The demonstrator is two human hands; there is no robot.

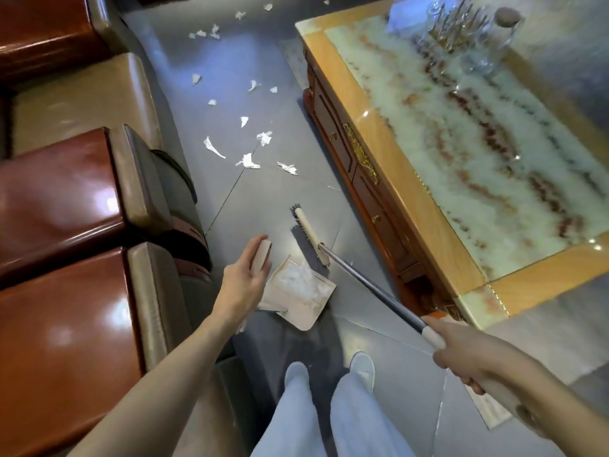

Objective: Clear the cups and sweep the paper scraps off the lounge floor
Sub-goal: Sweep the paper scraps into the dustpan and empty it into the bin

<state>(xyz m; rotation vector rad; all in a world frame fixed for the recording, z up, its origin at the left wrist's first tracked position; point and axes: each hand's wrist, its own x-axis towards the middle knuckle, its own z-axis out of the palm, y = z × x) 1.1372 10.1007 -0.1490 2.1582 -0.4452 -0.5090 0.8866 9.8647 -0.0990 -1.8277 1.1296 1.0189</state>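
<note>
Scraps collected: white paper already lies in the dustpan (296, 291), set on the floor (250, 61) just ahead of the feet.
Left hand (245, 277): fingers curled round the dustpan's upright handle — keep the pan's lip flat on the tile.
Right hand (474, 361): fingers clamped on the broom (365, 280) grip; the bristle head sits just beyond the pan.
Paper scraps (247, 161): loose pieces lie farther out, between the sofa (66, 192) and the coffee table (412, 199) — reach past the nearest cluster and draw short strokes back toward the pan.
Cups: none that I can make out; blurred glassware (474, 31) stands at the table's far end.
</note>
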